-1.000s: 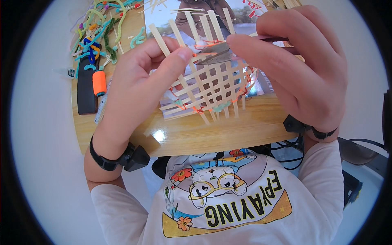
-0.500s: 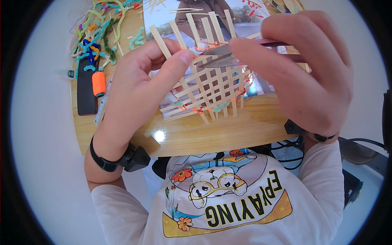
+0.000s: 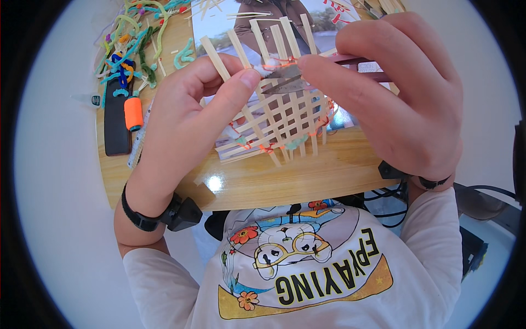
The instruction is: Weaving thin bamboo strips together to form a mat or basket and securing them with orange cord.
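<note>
A woven lattice of pale bamboo strips is held above the table, its long strip ends pointing away from me. My left hand pinches its upper left edge between thumb and fingers. Orange and red thread is tied around the border, with pale green tufts along the near edge and a white tuft beside my left thumb. In my right hand is a pair of scissors with dark reddish handles. The blades lie over the lattice's far part, tips close to my left thumb; whether they touch thread I cannot tell.
At the far left lie tangled coloured pipe cleaners, a dark flat bar, an orange thread spool and a ruler. Beneath the lattice is a printed photo sheet. Loose bamboo strips lie at the far right.
My right hand has moved a little left with the scissors, bringing the blades nearer my left thumb. My left hand and the lattice have hardly moved.
</note>
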The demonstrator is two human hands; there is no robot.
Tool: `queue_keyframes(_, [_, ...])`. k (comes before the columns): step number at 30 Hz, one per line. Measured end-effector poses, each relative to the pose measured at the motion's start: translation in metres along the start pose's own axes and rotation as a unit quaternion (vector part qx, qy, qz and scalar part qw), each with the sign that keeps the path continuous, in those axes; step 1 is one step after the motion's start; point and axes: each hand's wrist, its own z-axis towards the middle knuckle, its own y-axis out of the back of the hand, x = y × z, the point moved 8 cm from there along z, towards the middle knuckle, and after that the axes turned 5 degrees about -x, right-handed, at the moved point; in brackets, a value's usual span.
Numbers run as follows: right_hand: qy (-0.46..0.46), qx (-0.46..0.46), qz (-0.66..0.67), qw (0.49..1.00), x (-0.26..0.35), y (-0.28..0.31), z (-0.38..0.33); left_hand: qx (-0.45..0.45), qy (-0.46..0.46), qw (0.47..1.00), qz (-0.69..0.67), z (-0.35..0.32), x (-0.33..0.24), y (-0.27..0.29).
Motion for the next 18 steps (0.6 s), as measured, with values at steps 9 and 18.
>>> queue_keyframes(9, [0.006, 0.0, -0.058, 0.998, 0.008, -0.006, -0.002, 0.016, -0.013, 1.0, -0.008, 0.0, 0.001, -0.002])
queue_keyframes(18, [-0.01, -0.003, -0.065, 0.998, 0.007, 0.002, -0.005, -0.004, -0.028, 0.998, 0.054, 0.001, 0.001, 0.003])
